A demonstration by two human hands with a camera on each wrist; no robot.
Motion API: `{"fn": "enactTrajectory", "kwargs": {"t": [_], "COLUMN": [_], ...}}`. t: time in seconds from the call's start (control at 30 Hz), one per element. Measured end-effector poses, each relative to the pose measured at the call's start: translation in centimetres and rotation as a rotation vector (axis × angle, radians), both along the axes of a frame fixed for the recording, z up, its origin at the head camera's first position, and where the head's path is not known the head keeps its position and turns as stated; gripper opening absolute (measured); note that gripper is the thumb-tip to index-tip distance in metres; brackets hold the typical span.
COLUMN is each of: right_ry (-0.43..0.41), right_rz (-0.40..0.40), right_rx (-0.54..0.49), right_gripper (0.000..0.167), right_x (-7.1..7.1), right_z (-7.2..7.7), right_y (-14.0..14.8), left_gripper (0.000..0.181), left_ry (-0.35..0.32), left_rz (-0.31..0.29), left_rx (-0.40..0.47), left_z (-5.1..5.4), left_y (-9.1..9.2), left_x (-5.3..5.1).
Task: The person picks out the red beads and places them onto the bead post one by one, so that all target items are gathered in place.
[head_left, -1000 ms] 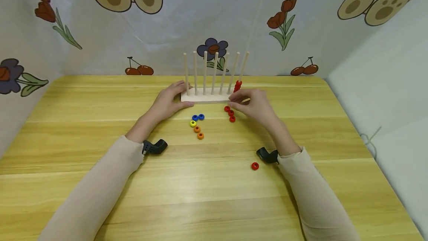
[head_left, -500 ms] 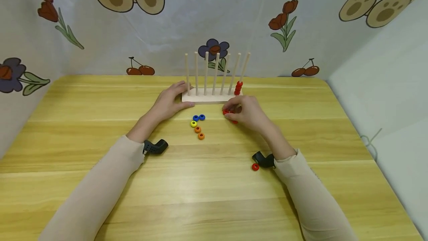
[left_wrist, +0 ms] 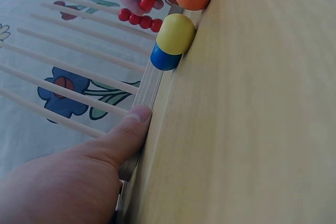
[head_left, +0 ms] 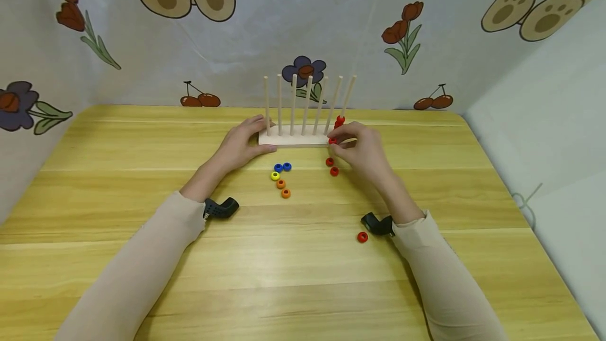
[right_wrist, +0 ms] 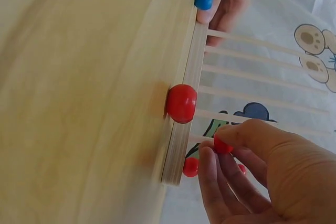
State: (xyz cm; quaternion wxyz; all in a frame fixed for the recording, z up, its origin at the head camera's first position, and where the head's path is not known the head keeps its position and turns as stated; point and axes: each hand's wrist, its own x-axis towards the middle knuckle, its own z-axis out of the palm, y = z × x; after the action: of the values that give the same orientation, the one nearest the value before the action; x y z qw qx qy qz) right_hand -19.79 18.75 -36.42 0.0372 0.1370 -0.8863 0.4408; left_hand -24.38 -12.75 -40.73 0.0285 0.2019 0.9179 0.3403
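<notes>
A wooden peg rack (head_left: 295,142) with several upright pegs stands toward the back of the table. My left hand (head_left: 235,146) grips its left end, thumb along the front edge and fingers behind. In the left wrist view the thumb (left_wrist: 131,124) presses on the base. My right hand (head_left: 364,150) pinches a red bead (right_wrist: 223,145) between thumb and fingertips, just in front of the rack's right end. Several red beads (left_wrist: 140,20) are stacked on the rightmost peg, partly hidden by that hand in the head view. Two loose red beads (head_left: 334,171) lie below it.
In front of the rack lie two blue beads (head_left: 286,167), a yellow bead (head_left: 275,176) and two orange beads (head_left: 285,193). Another red bead (head_left: 362,237) sits beside the right wrist's black camera mount (head_left: 377,224). A patterned cloth (head_left: 236,51) hangs behind the table.
My right hand went down to the loose red beads, took one, and rose with it back toward the rack's right end. The left hand stays on the rack.
</notes>
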Motion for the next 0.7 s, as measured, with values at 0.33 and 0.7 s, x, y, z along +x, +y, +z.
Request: {"fn": "enactTrajectory", "kwargs": {"t": [0.33,0.7], "right_ry": [0.073,0.342], "right_rz": [-0.053,-0.172], "right_rx": [-0.036,-0.267], "right_gripper": [0.022,0.023], "right_x": [-0.4,-1.0], "right_z": [0.2,3.9], "right_y": [0.4,1.4], "left_gripper": [0.066,0.066], "left_ry": [0.008,0.004], "left_rz": [0.002,0.004], "left_rx": [-0.003,0.009], "left_z": [0.0,0.1], "left_y": [0.0,0.1], "left_x": [-0.1,0.1]}}
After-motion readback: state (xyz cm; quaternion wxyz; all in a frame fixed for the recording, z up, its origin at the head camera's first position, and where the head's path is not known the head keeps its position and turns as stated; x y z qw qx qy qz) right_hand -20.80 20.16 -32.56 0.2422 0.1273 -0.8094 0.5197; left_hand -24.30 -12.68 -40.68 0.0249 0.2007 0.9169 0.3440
